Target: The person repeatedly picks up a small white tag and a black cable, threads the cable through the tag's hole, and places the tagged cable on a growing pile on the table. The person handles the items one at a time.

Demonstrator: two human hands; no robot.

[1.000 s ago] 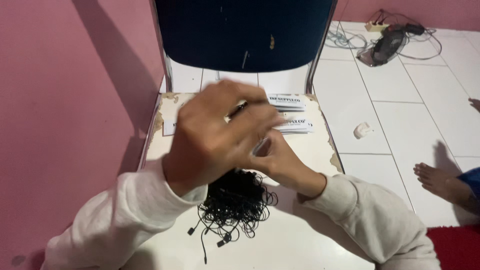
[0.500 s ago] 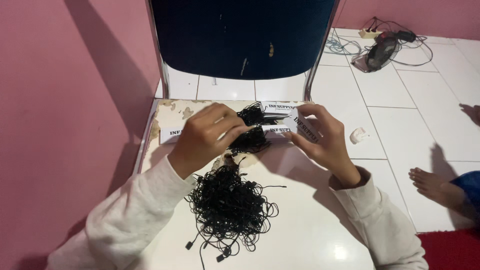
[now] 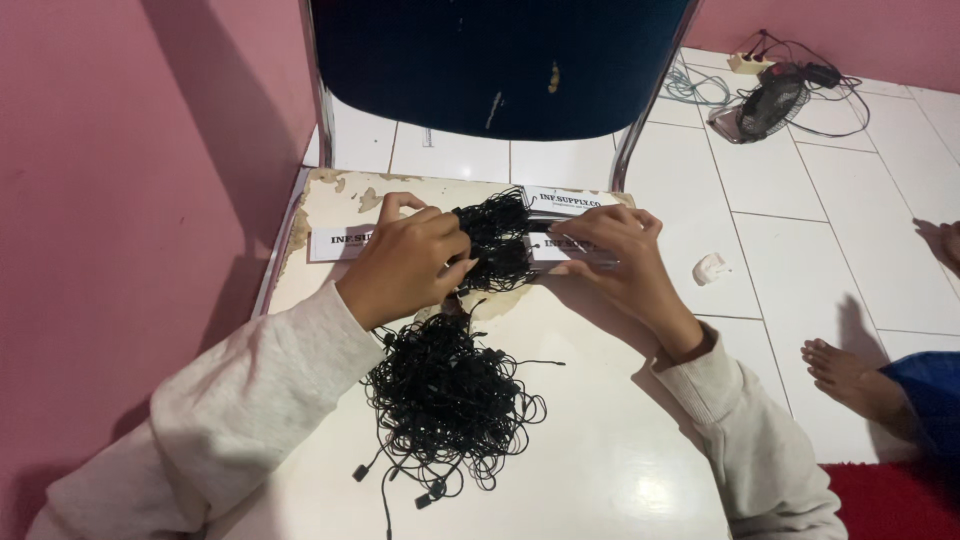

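On a worn white board, my left hand grips a bunch of black looped strings at the board's far side. My right hand holds a stack of white paper tags right beside that bunch, fingers pressed on the tags. More white tags lie flat to the left of my left hand and behind the bunch. A large tangled pile of black strings with small plastic ends rests in the middle of the board, near my left forearm.
A dark blue chair stands just beyond the board. A pink wall runs along the left. On the white tiled floor at right lie a small black fan, cables, a crumpled white scrap, and another person's bare foot.
My hands dropped from a raised, close position to the board's far side. They now rest on the tags with the bunch of strings between them. The view shifted slightly.
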